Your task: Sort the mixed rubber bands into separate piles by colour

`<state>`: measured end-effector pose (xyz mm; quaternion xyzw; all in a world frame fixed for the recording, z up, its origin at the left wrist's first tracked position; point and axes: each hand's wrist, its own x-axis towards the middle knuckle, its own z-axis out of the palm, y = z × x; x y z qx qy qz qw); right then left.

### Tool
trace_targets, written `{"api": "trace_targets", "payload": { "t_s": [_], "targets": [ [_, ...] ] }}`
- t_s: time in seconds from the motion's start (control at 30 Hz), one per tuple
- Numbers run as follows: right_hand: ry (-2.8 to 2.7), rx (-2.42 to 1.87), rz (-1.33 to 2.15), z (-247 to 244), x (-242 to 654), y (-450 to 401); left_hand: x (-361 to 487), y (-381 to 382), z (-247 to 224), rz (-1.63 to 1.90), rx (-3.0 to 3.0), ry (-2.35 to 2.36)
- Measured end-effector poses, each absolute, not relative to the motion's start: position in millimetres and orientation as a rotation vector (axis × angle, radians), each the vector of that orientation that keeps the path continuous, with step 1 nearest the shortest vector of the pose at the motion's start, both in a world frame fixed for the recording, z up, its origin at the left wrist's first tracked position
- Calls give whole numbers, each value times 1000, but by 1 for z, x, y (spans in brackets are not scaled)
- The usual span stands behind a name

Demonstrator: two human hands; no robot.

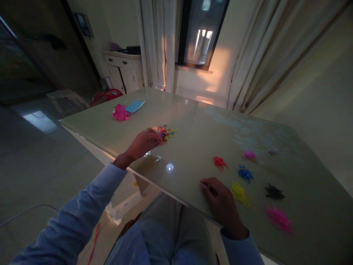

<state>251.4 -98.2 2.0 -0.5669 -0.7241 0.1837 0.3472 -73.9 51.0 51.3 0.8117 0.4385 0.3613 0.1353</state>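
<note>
My left hand (145,142) reaches over the table to a mixed pile of small coloured rubber bands (166,134). Its fingers are drawn together at the pile's left edge, and their tips are partly hidden. Near the front edge, my right hand (219,197) rests on the table with curled fingers, thumb against the index finger; whether anything is between them cannot be seen. Beside it lies a yellow heap (239,194). Separate heaps of red (220,162), blue (245,173), black (274,191) and pink bands (279,219) are spread around the right side.
On the glossy table (179,110), a crumpled pink piece (120,112) lies beside a blue face mask (135,106) at the far left. A small pink bit (249,154) and a dark scrap (273,151) lie at the right. A red chair (106,95) stands behind the table.
</note>
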Motion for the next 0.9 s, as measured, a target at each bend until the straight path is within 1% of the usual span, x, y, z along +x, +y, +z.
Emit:
{"api": "trace_targets", "payload": {
  "t_s": [0.17,0.4,0.73,0.9],
  "targets": [
    [-1872,-1461,478,4,250,-99,-45,23,58,1297,2281,1084],
    [-1857,-1453,472,4,249,-100,2,-10,75,1392,2221,824],
    [-1857,-1489,483,5,247,-100,55,-18,81,1342,2060,744],
    [-1889,-1548,439,0,245,-98,105,-22,89,1073,2184,685]
  ]
}}
